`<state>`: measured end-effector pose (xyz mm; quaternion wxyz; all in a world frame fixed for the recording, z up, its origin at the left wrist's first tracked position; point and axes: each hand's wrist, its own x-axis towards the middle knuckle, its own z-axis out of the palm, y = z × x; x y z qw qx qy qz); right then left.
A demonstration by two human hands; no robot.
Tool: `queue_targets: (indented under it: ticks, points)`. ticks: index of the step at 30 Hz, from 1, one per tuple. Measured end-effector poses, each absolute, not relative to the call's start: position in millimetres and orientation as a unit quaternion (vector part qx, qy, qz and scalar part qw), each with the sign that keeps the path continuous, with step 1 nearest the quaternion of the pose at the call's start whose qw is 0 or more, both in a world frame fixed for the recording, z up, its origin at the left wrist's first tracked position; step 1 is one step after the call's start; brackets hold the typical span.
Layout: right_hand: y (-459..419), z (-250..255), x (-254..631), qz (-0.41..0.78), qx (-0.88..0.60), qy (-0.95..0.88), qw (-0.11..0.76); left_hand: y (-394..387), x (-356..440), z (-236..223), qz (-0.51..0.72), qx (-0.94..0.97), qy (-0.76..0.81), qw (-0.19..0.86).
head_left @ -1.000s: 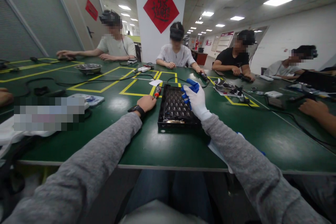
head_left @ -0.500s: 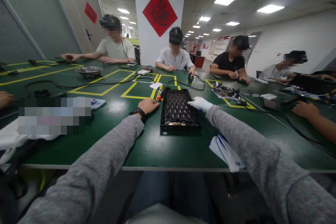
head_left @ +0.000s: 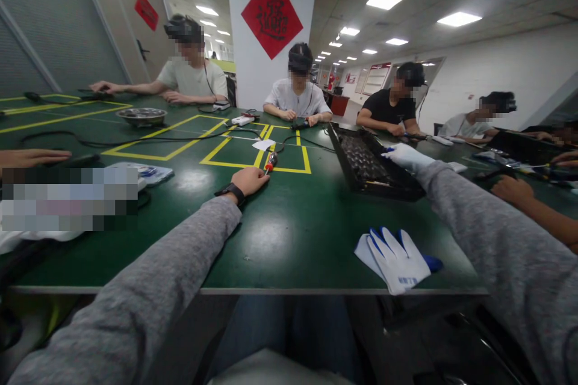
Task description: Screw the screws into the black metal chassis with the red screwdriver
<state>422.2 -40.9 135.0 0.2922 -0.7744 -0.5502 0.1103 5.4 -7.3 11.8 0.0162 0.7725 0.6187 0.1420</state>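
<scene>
On the left, my bare left hand (head_left: pixel 250 181), with a dark watch at the wrist, is closed at the metal shaft of a screwdriver (head_left: pixel 271 160) with a red and black handle. The handle points away from me. My right hand (head_left: pixel 405 156) wears a white glove and grips the right rim of a black rectangular case (head_left: pixel 351 172). Its inside is patterned with rows of small shapes, and the case sits tilted, its near edge seemingly raised off the table. The thumb shows at the rim; the other fingers are partly hidden.
A pair of white and blue gloves (head_left: pixel 397 258) lies near the front edge of the green table (head_left: pixel 289 252). A metal bowl (head_left: pixel 141 117), cables and a white paper scrap (head_left: pixel 264 144) lie farther off. Several people sit around, one person's hand (head_left: pixel 512 189) close on the right.
My right hand has carried the black case from the middle to the right, tilting it. The left hand stays at the screwdriver. The gloves on the table now show fully.
</scene>
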Motion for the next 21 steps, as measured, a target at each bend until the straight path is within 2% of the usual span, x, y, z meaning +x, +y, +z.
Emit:
queue_targets:
  ticks: [4,12,21]
  points:
    - [-67,123,478,0.127,-0.808,-0.495,0.293,-5,5,11,0.147,0.775,0.614,0.021]
    - [-77,79,545,0.117,-0.836,-0.505,0.182,-4,5,9,0.151,0.769,0.621,0.020]
    - [-57,63,588,0.031,-0.820,-0.570,0.049,2,6,6,0.151,0.770,0.620,0.015]
